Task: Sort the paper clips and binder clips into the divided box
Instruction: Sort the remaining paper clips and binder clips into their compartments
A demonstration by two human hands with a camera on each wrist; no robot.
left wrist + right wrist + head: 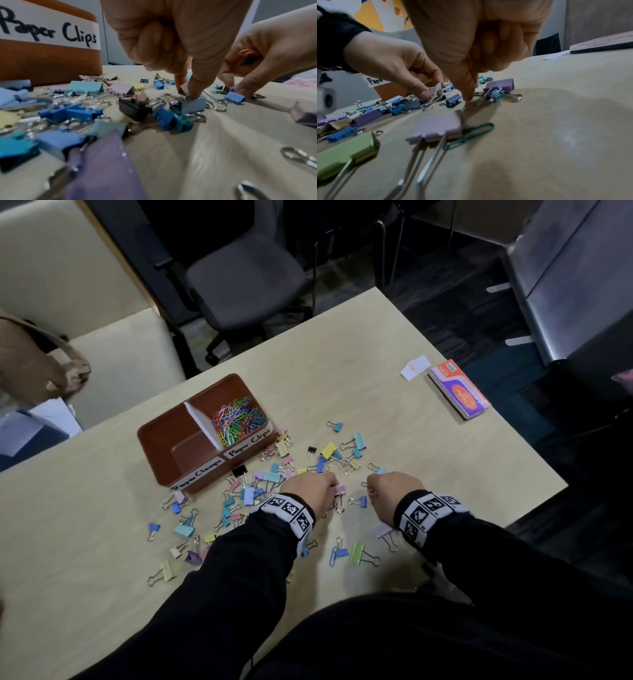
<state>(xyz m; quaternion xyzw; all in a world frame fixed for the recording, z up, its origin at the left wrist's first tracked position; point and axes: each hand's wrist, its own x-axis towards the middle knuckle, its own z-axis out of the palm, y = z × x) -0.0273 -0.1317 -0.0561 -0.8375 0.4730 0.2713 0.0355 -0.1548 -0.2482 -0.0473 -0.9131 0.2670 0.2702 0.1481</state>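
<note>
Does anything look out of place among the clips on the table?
Yes. A green paper clip lies half under a lilac binder clip near the right hand, easy to miss.

The person wears a black top with long sleeves (246, 570) that reach to both wrists. Around each wrist sits a band (291, 513) of white squares with black pixel-like marker patterns, one on the left and one (424, 517) on the right. The left hand (310, 489) and the right hand (394, 489) are bare, without gloves or rings, and the lap shows black clothing too.
</note>
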